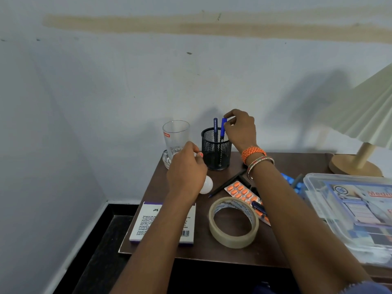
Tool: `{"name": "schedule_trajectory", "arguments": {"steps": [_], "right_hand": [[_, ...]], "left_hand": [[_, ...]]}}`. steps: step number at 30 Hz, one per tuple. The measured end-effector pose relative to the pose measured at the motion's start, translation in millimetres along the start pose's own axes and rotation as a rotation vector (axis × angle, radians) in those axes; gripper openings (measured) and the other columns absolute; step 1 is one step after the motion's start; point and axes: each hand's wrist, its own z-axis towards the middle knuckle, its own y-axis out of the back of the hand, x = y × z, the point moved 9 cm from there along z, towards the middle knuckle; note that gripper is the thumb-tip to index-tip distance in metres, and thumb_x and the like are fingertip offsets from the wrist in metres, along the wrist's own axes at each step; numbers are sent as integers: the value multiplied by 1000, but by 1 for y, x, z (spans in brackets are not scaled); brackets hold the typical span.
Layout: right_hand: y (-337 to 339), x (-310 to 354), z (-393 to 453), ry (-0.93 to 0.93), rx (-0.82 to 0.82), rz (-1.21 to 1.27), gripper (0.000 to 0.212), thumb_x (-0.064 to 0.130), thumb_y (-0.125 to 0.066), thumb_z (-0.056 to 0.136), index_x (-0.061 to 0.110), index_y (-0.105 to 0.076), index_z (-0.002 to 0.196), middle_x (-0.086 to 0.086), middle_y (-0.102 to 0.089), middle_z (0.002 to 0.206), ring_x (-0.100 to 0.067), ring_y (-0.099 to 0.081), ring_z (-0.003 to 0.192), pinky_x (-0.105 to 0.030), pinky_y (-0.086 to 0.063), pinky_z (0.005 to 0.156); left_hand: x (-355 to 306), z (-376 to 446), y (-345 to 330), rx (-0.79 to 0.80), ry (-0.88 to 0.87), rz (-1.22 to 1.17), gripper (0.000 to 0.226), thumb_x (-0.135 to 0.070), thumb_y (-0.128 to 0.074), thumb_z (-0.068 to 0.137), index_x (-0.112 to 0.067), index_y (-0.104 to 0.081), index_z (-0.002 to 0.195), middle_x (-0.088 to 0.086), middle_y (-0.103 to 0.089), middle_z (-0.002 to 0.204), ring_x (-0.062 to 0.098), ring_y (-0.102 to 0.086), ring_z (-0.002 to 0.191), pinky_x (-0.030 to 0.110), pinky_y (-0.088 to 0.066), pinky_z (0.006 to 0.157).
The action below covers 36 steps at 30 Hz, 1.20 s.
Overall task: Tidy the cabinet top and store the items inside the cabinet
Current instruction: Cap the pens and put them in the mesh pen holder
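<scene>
Pen, slim, over mesh cup

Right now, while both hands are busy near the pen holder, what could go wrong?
The right hand pinches a blue pen over the mesh holder; a knock might tip it. The left hand holds a white bulb beside the glass at the cabinet top's corner; either could fall.

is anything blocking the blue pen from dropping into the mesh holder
Nothing visible does. The right hand pinches the blue pen over the open mesh holder; the one dark pen inside stands to its left.
</scene>
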Motion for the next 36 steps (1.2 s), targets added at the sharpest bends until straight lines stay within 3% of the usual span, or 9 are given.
{"name": "schedule_trajectory", "arguments": {"steps": [4,7,12,16,20,24,30,36], "right_hand": [[-1,-1,0,4,23,2,24,5,-50,88,11,-65,106,-2,-59,85,-3,-42,64,-17,-31,54],[-2,-1,0,5,38,-4,29,2,-48,88,13,-66,107,-3,-59,85,-8,-50,67,-27,-48,64],[4,2,-3,26,38,-62,47,-6,-43,83,16,-62,119,-9,-65,107,-24,-59,99,-32,-48,80],[26,12,4,39,-24,-109,48,-8,-41,80,17,-64,113,-7,-66,105,-24,-60,98,-27,-44,74],[58,29,13,69,-61,-151,38,-1,-43,82,22,-68,100,-9,-64,109,-27,-62,96,-34,-52,80],[76,40,11,86,56,-275,36,0,-45,81,20,-68,100,-12,-58,118,-32,-62,92,-37,-53,80],[81,42,-26,71,130,-401,35,0,-48,82,20,-67,103,-10,-56,120,-32,-59,102,-32,-45,82],[35,15,-81,120,423,-526,29,3,-52,85,20,-68,102,-11,-58,117,-32,-60,103,-38,-47,86]], "left_hand": [[0,0,-2,-5,-6,2,15,-21,-48,95,-18,-54,107,6,-64,108,10,-46,84,26,-40,71],[2,1,-2,-12,-9,5,14,-20,-48,94,-18,-56,106,5,-64,107,11,-48,83,27,-40,70],[4,0,-2,0,-6,5,15,-16,-48,94,-18,-56,106,6,-63,110,12,-48,86,29,-45,75],[2,-1,-1,-1,1,6,15,-16,-47,94,-19,-56,107,5,-62,110,11,-45,85,26,-41,73],[0,0,3,-14,3,-51,14,-14,-45,94,-18,-57,101,7,-64,102,15,-52,83,31,-45,70],[-5,-1,-2,11,-17,-49,16,-13,-47,94,-18,-57,106,8,-64,104,15,-52,83,28,-43,70],[-14,-10,-3,12,-39,-72,18,-9,-47,93,-14,-58,107,9,-64,106,14,-47,82,28,-39,72],[-15,-16,-1,55,-29,-59,23,-7,-47,92,-16,-59,109,6,-63,112,14,-46,86,27,-37,75]]}}
